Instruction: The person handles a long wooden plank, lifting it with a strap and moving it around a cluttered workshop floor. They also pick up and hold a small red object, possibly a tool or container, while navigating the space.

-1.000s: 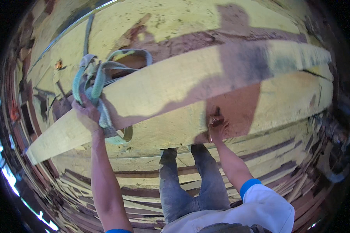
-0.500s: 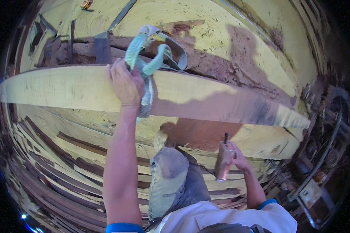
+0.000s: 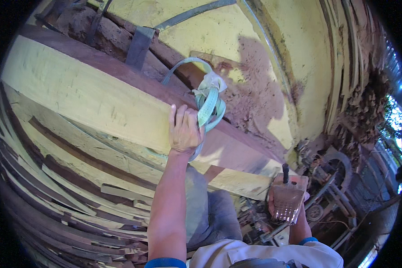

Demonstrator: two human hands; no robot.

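My left hand lies against the pale side of a long squared timber beam, its fingers apart and their tips at the upper edge. Its thumb side is against a pale green webbing sling, knotted above the beam and looped down around it. To the lower right, my right hand is closed around a box-shaped remote control. The remote has rows of buttons and a short black stub on top; it hides most of that hand's fingers.
Large sawn logs with reddish sawdust lie beyond the beam. A dark metal post stands against its far side. Stacked slats fill the lower left. Machinery with a wheel stands at right, behind the remote.
The view has turned, and the beam now slants down to the right. My left hand stays on the beam beside the sling. The remote has shifted right, and its buttons now show.
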